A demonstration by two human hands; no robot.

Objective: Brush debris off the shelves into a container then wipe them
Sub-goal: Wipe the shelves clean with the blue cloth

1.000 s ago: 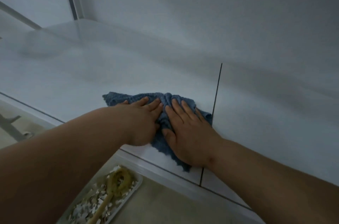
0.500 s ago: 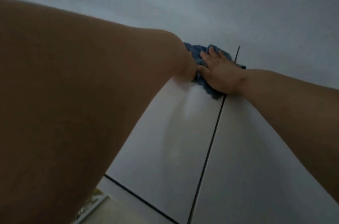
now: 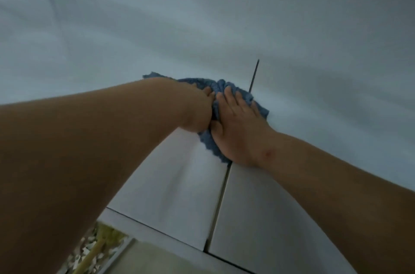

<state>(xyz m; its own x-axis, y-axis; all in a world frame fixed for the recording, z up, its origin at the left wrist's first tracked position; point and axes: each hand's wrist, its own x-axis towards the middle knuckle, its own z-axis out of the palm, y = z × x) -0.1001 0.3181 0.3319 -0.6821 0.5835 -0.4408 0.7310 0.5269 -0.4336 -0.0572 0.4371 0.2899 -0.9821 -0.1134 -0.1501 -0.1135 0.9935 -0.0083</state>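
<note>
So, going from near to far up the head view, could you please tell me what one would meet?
Tray of debris below the shelf edge → white shelf → blue cloth under both hands → dark seam → back wall.

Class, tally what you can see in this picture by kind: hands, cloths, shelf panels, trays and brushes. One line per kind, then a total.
Bare hands: 2 (left hand, right hand)
Crumpled blue cloth: 1
White shelf panels: 2
Clear debris tray: 1
Yellow-handled brush: 1
Total: 7
</note>
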